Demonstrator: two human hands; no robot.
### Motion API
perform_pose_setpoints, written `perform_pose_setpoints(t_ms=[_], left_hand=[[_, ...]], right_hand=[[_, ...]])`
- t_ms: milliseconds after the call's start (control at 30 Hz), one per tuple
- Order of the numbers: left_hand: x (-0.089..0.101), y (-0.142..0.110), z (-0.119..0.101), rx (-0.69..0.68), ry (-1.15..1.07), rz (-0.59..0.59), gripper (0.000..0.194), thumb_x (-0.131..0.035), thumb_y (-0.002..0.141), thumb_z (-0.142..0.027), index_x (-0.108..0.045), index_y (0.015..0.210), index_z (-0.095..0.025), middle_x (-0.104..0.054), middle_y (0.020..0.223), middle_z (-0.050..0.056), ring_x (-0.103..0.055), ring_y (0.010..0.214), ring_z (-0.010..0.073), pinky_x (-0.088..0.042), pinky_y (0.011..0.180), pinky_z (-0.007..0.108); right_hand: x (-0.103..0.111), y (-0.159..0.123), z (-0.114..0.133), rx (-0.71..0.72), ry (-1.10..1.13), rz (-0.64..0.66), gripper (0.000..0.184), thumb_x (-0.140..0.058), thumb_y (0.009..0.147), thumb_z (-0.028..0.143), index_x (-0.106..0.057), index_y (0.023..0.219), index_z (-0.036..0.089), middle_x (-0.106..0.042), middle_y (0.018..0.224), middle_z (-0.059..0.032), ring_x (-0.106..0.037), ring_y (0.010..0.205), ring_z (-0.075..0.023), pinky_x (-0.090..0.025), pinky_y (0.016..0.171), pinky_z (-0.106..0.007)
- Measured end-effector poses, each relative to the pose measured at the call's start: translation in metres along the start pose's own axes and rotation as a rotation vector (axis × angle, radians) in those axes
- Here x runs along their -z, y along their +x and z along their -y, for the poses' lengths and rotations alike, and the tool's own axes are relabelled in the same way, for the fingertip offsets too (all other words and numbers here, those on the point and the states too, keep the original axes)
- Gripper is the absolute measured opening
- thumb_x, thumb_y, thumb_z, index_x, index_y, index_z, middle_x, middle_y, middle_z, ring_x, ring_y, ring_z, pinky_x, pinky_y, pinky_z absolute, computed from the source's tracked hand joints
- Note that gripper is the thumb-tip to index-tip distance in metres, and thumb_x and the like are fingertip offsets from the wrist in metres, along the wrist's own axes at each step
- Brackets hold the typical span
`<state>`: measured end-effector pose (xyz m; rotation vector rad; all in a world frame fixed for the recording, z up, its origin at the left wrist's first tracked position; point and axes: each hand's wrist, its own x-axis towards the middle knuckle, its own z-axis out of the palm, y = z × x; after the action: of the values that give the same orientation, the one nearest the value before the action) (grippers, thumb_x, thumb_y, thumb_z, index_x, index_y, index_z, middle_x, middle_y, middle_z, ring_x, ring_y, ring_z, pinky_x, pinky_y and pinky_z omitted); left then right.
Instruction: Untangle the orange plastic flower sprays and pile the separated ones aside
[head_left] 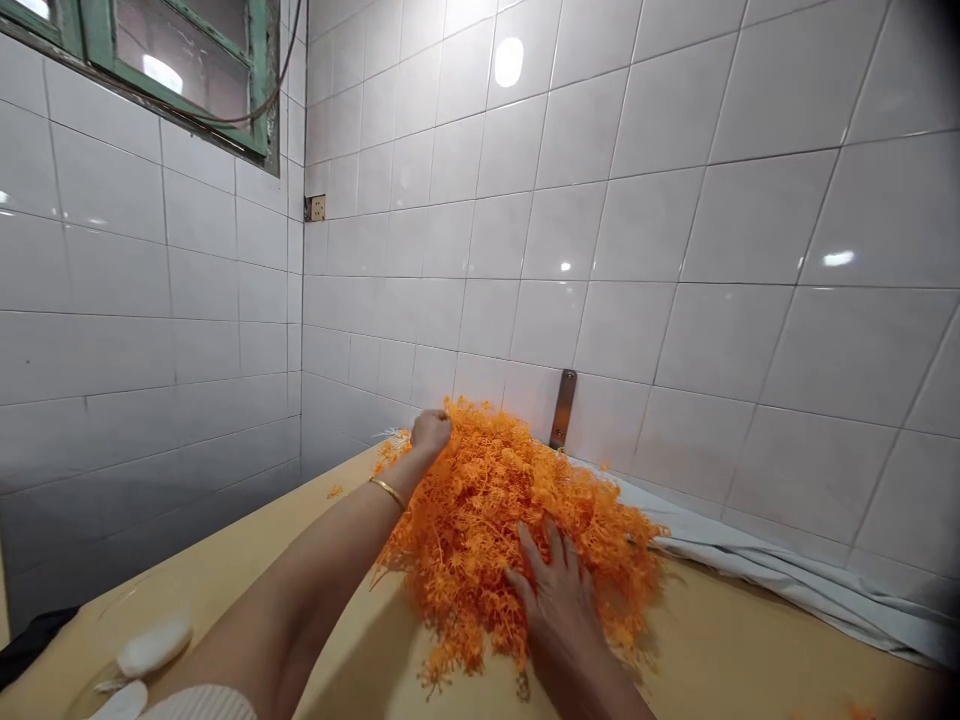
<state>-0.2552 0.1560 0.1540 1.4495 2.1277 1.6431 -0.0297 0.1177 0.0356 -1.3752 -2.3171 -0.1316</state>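
A big heap of bright orange, feathery artificial foliage [487, 500] lies on the yellow tabletop [352, 640]. At its far left edge my left hand [432, 430], with a gold bangle [388, 493] on the wrist, is closed on some of the orange foliage; the fingertips are partly hidden. My right hand [561, 595] rests on the near right side of the heap. Its fingers are spread and sunk slightly among the strands, without gripping them.
White tiled walls meet behind the table. A grey-white cloth [750, 565] runs along the wall edge, and a brown metal bracket [562, 408] stands behind the heap. White oval objects [155, 645] lie at the near left. A green window frame [172, 90] is above left.
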Motion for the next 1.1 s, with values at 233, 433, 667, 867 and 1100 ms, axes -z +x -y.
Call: perform_pose_setpoints(t_ms=[233,433,667,867,1100], left_hand=[[0.036,0.039,-0.056,-0.135,-0.231,-0.239,0.026,-0.039,0.073,-0.027,-0.059,0.080,-0.012,-0.053,0.059,0.000,-0.047,0.053,0.0077,-0.035,0.048,0.018],[0.004,-0.039,-0.079,-0.391,-0.386,0.141,0.021,-0.046,0.069,-0.027,-0.052,0.055,-0.013,-0.043,0.047,-0.003,-0.041,0.046,0.0072,-0.033,0.046,0.019],[-0.052,-0.137,-0.053,-0.484,-0.214,0.223,0.026,-0.039,0.077,-0.023,-0.050,0.055,-0.014,-0.044,0.050,-0.002,-0.039,0.049,0.0076,-0.030,0.047,0.019],[-0.058,-0.169,-0.037,-0.831,-0.095,0.389,0.017,-0.043,0.072,-0.013,-0.052,0.057,-0.015,-0.052,0.056,0.002,-0.045,0.053,0.0097,-0.034,0.050,0.020],[-0.020,-0.148,-0.023,-0.808,-0.074,0.177,0.021,-0.037,0.082,-0.021,-0.057,0.080,-0.014,-0.052,0.072,0.006,-0.048,0.067,0.0121,-0.040,0.062,0.023]], right_hand=[[-0.018,0.004,-0.019,-0.085,-0.039,0.193,0.048,-0.033,0.080,0.042,-0.030,0.128,0.035,-0.020,0.139,-0.0042,-0.014,0.124,-0.0344,-0.030,0.085,-0.054],[0.008,0.009,-0.022,-0.074,0.173,0.146,0.040,-0.035,0.078,0.037,-0.050,0.114,0.027,-0.043,0.125,-0.0073,-0.035,0.114,-0.0295,-0.036,0.081,-0.041],[0.080,0.020,-0.013,-0.214,0.870,-0.047,0.036,-0.035,0.076,0.048,-0.051,0.061,0.019,-0.056,0.063,-0.0031,-0.050,0.062,-0.0173,-0.037,0.056,-0.028],[0.081,0.027,-0.005,-0.287,1.415,0.245,0.030,-0.060,0.061,0.037,-0.039,0.048,0.020,-0.041,0.046,0.0054,-0.038,0.045,-0.0102,-0.028,0.044,-0.023],[0.077,0.027,-0.011,-0.538,1.586,0.346,0.024,-0.064,0.059,0.037,-0.047,0.059,0.019,-0.043,0.045,0.0081,-0.027,0.035,-0.0041,-0.025,0.038,-0.019]])
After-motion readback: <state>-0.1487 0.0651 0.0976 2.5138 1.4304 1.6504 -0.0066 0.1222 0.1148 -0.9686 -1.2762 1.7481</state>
